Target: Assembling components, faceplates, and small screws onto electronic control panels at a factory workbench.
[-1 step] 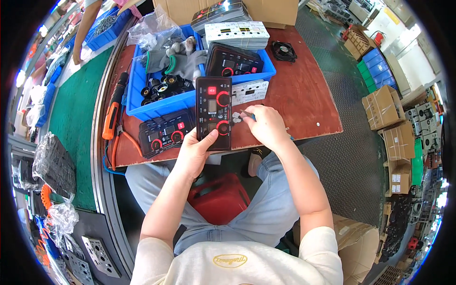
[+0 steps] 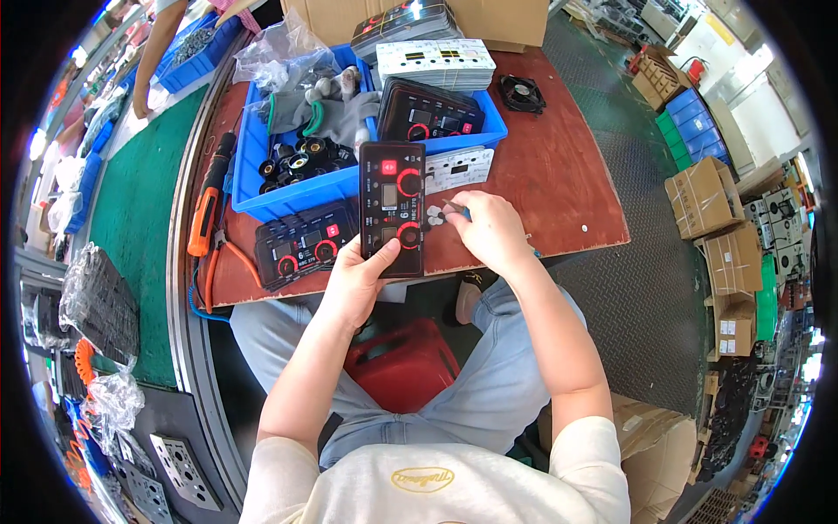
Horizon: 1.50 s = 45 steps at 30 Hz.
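Observation:
My left hand (image 2: pixel 359 278) grips the lower end of a black control panel faceplate (image 2: pixel 390 188) with red markings, held upright over the table's near edge. Its thumb lies on the panel's front. To the right of the panel, my right hand (image 2: pixel 491 229) is closed round a thin tool with a dark pointed tip (image 2: pixel 454 207); its exact kind is hidden by the fingers. A few small pale round pieces (image 2: pixel 435 216) show between that tip and the panel. More black faceplates (image 2: pixel 305 247) lie stacked left of my left hand.
Behind the panel, a blue bin (image 2: pixel 297 194) holds black knobs and grey gloves; beside it are stacked faceplates and white panels (image 2: pixel 436 61). An orange power screwdriver (image 2: pixel 206 218) and orange-handled pliers (image 2: pixel 229 253) lie at left. A black fan (image 2: pixel 522 93) sits far right. Another person's arm (image 2: pixel 155 65) reaches in at upper left.

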Motion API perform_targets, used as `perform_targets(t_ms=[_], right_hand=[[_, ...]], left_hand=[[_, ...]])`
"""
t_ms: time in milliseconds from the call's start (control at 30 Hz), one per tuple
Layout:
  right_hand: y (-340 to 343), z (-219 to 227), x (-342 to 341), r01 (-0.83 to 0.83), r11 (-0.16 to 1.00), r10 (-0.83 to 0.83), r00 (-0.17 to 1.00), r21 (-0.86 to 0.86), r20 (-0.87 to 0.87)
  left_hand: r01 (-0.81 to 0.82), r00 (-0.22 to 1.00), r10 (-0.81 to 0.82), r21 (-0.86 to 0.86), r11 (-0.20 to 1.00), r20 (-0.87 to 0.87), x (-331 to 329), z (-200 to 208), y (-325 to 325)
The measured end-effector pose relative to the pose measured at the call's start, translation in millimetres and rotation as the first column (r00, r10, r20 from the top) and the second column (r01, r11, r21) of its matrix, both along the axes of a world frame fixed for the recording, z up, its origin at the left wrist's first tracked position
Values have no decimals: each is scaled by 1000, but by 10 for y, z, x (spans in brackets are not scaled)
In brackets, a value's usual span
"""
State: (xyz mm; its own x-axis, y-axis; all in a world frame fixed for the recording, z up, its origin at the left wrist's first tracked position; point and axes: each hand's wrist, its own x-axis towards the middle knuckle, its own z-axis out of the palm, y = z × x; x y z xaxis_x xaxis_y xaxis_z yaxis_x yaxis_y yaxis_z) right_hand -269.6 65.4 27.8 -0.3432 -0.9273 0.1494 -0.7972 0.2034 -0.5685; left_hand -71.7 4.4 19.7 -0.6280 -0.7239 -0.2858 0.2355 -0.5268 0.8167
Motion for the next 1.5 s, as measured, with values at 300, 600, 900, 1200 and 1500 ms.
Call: perform_targets(t_ms=[300, 600, 900, 1200, 1500], right_hand=[[44, 181, 6, -67, 996, 92, 645, -63, 758], [209, 299, 278, -71, 997, 71, 992, -7, 108], [203, 236, 299, -169, 982, 147, 966, -88, -211], [142, 159, 339, -138, 983, 105, 965, -124, -241], [216, 364, 48, -90, 990, 130, 895, -113, 426]], left_hand=[[262, 963, -257, -58, 963, 80, 99, 8, 6], [91, 993, -87, -45, 995, 79, -11, 56, -62], [85, 993, -75, -100, 991, 94, -74, 10, -11], [138, 973, 28, -669, 731, 231, -186, -68, 82], [71, 996, -68, -54, 996, 59, -104, 95, -16]])
